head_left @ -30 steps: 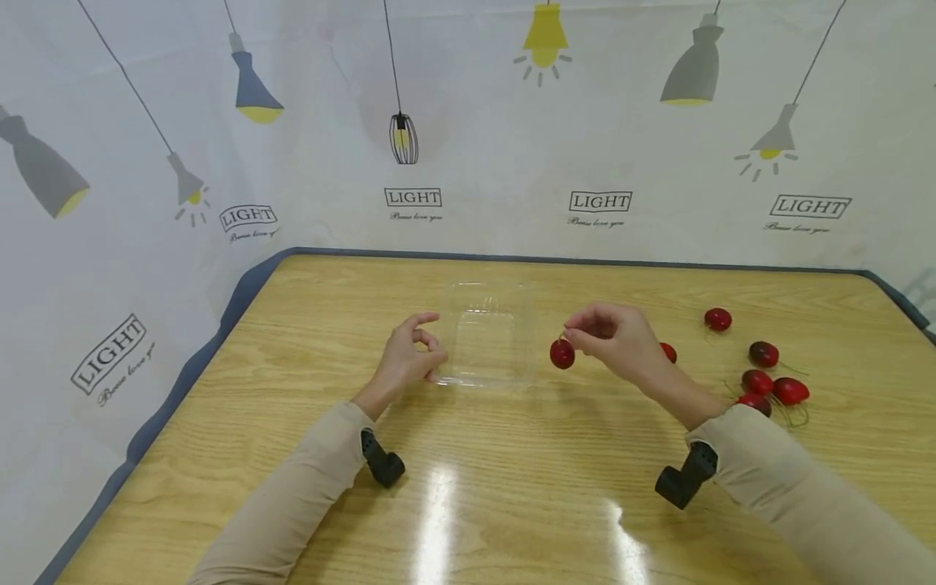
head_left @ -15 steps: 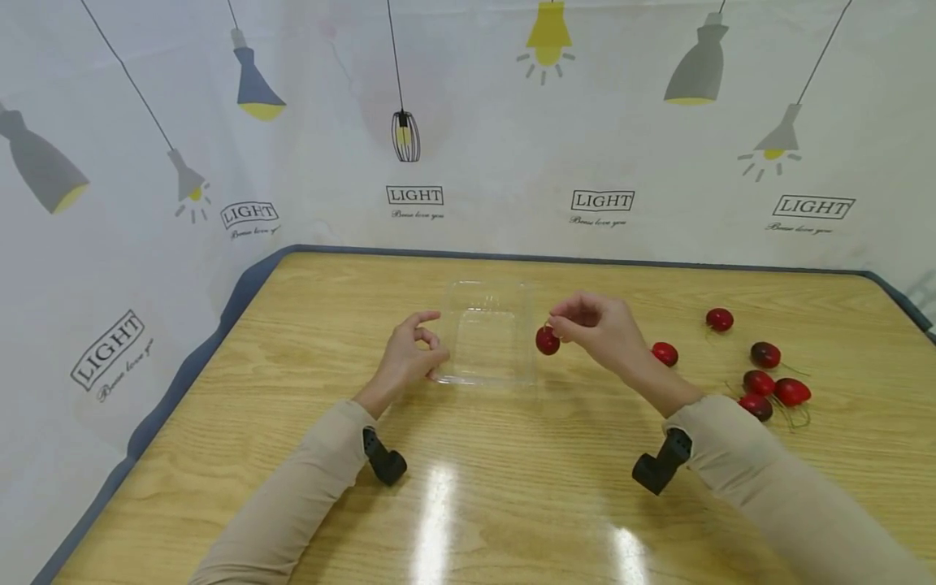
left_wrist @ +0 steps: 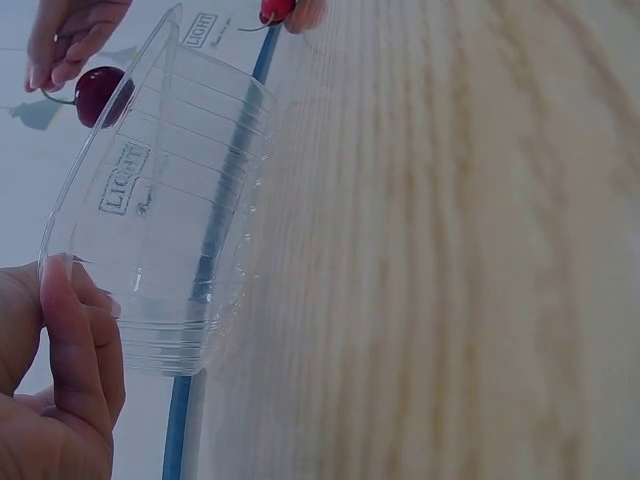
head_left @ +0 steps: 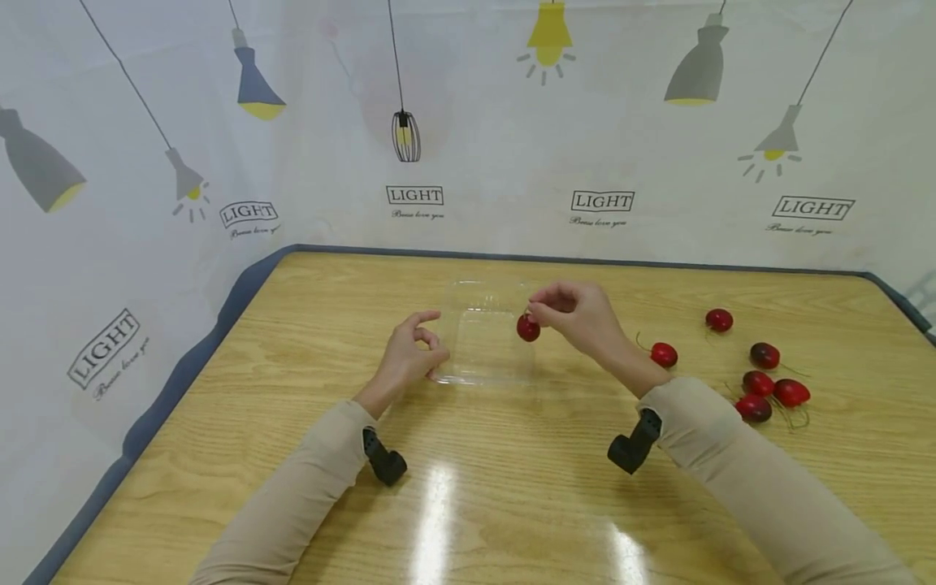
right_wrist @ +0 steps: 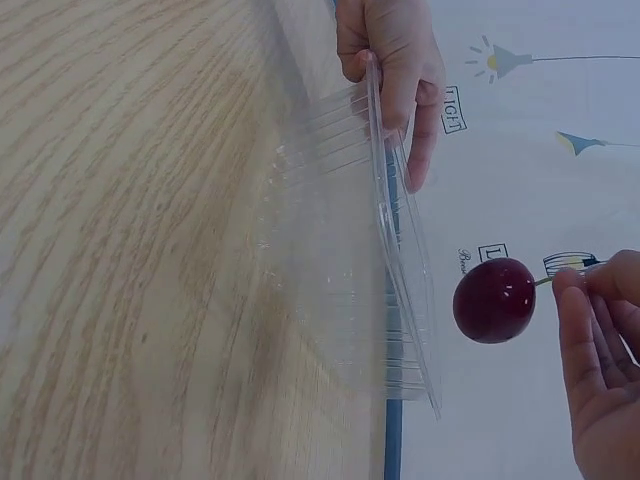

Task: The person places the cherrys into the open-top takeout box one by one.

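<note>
A clear plastic box [head_left: 486, 345] with ribbed walls stands on the wooden table. My left hand [head_left: 411, 351] pinches its left rim between thumb and fingers, as the left wrist view [left_wrist: 70, 350] shows close up. By its thin green stem, a dark red cherry [head_left: 528, 327] hangs from my right hand [head_left: 578, 318]. Thumb and fingertips pinch that stem. The cherry is over the right rim of the box, above it and apart from it in the right wrist view, where the cherry [right_wrist: 495, 300] shows whole.
Several more cherries with stems lie on the right of the table [head_left: 512, 504]. One cherry [head_left: 664, 355] is close to my right forearm, and another cherry [head_left: 719, 320] lies farther back. A printed curtain [head_left: 504, 146] rises behind the table's far edge.
My right hand has carried the cherry left and slightly away from me, from beside the box to over its right rim. The left hand and the box have stayed in place.
</note>
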The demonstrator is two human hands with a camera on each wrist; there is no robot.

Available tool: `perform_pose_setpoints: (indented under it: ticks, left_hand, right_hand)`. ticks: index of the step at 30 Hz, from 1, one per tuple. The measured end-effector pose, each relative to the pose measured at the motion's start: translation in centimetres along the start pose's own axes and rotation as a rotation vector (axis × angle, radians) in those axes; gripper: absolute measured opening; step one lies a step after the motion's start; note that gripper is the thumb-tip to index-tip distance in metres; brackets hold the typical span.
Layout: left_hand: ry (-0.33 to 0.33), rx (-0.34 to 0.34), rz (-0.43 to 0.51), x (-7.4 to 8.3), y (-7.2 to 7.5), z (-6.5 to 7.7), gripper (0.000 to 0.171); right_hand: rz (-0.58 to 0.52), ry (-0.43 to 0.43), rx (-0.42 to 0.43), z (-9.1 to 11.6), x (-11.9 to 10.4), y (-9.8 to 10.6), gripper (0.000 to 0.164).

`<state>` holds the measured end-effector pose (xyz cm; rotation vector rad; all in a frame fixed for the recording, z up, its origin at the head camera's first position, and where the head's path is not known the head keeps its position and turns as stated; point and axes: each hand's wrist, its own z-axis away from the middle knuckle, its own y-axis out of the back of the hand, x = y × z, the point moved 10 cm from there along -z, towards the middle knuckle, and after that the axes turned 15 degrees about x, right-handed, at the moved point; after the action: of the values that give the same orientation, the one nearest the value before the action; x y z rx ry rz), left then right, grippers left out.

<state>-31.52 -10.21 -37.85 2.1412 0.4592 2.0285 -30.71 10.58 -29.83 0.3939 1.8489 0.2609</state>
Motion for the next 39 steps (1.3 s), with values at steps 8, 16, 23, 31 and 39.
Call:
perform_pose_setpoints:
  ticks: [8,16,23,31,39]
  left_hand:
    - [-0.006,0.001,-0.003,0.0,0.2,0.1,0.059]
    - [-0.010,0.002,-0.004,0.0,0.2,0.0,0.059]
    - [-0.014,0.002,-0.015,0.1,0.4,0.1,0.059]
    - [-0.008,0.003,-0.010,0.1,0.3,0.1,0.059]
    - [0.000,0.001,-0.012,0.0,0.0,0.0,0.060]
  right_hand:
    - [-0.014,-0.003,-0.018,-0.9,-0.5,-0.7,0.018]
    - [0.023,0.028,-0.036,-1.6,-1.2,-1.2,0.019]
    - [0.058,0.049,-0.049,-2.3,-1.7,-2.0,0.018]
    - [0.014,0.020,-0.034,-3.0,-1.8,-2.7,0.018]
    - [0.046,-0.002,-0.012,-3.8,-1.2,-3.1,0.016]
